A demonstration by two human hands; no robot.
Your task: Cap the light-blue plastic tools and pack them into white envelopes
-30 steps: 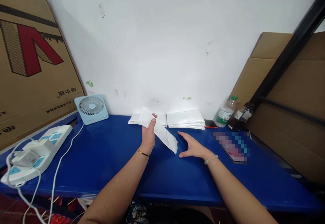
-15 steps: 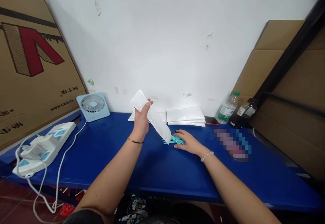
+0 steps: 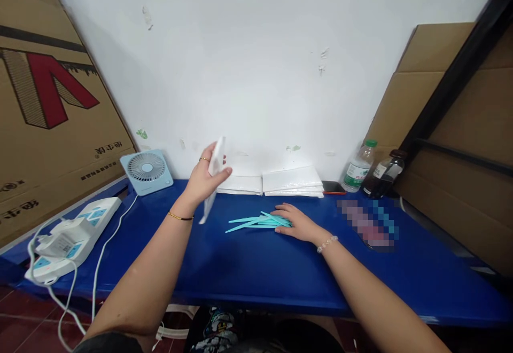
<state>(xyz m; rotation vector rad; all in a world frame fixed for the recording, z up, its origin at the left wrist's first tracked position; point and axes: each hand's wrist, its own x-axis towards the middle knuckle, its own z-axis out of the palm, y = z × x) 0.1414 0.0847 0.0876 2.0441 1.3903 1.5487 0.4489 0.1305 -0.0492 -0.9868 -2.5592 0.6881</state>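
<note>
Shifted leftward since the earlier frame, the thin white pouch point(image 3: 218, 155) stands edge-on, gripped by the left hand point(image 3: 202, 179); the right hand point(image 3: 297, 222), half-open, cups slender turquoise sticks point(image 3: 256, 221) on the smooth blue tabletop point(image 3: 248, 267)

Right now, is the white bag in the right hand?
No: the left hand holds the white bag, while the right hand is over one end of the teal sticks.

The left hand point(image 3: 208, 177) hangs above the blue table point(image 3: 248, 273), gripping — the right hand point(image 3: 295, 224) sits low over it, fingers bent.
</note>
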